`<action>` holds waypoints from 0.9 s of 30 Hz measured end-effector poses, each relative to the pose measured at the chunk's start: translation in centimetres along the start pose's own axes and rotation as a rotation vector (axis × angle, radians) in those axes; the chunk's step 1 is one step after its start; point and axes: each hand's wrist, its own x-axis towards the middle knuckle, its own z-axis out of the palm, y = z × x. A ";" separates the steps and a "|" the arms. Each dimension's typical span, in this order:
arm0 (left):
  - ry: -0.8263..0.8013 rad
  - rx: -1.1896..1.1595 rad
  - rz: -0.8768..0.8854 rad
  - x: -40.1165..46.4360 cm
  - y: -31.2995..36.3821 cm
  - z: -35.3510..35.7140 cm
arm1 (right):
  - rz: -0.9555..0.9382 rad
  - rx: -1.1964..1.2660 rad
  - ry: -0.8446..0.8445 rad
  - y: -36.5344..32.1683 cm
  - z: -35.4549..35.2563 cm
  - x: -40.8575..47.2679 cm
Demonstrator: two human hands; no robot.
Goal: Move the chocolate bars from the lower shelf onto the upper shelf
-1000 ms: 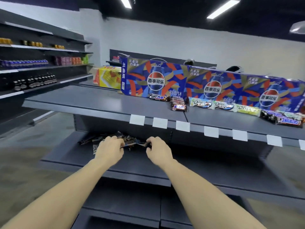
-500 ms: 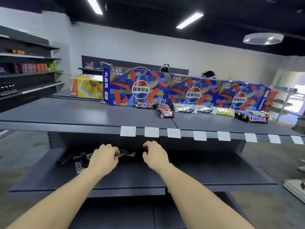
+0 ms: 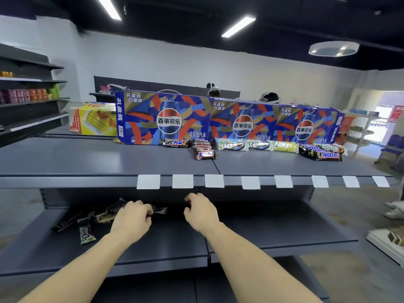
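Observation:
A loose heap of chocolate bars [image 3: 87, 217] lies on the left part of the lower shelf [image 3: 273, 228], with one pale bar [image 3: 86, 234] nearest the front. My left hand [image 3: 132, 219] reaches into the heap and grips a dark bar [image 3: 159, 209] that sticks out to its right. My right hand [image 3: 202, 212] hovers beside it under the upper shelf's edge, fingers curled, holding nothing I can see. On the upper shelf [image 3: 98, 160] several bars stand in a row: a brown stack [image 3: 203, 149], white and green bars [image 3: 255, 145], and Snickers bars [image 3: 321, 152].
Large blue Pepsi cartons [image 3: 227, 121] stand along the back of the upper shelf, with a yellow box [image 3: 94, 119] at their left. White price tags [image 3: 251, 182] line the shelf's front edge. Stocked shelving [image 3: 28, 95] runs along the left wall. A person's shoes [image 3: 393, 211] show at right.
The camera has lifted and swung right, showing more of the upper shelf. Both hands stay at the heap; the right hand has drawn slightly away from the bar the left hand holds.

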 end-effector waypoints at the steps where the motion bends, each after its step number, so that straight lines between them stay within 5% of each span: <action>1: -0.006 0.008 -0.001 0.3 0.3 0.3 | 0.002 0.008 -0.001 0.5 0.0 0.2; 17: -0.036 0.017 -0.089 5.1 7.5 3.4 | -0.065 -0.062 -0.106 8.2 -0.8 5.9; 27: -0.188 0.001 -0.247 0.3 0.1 4.5 | -0.176 -0.021 -0.257 3.1 7.8 7.1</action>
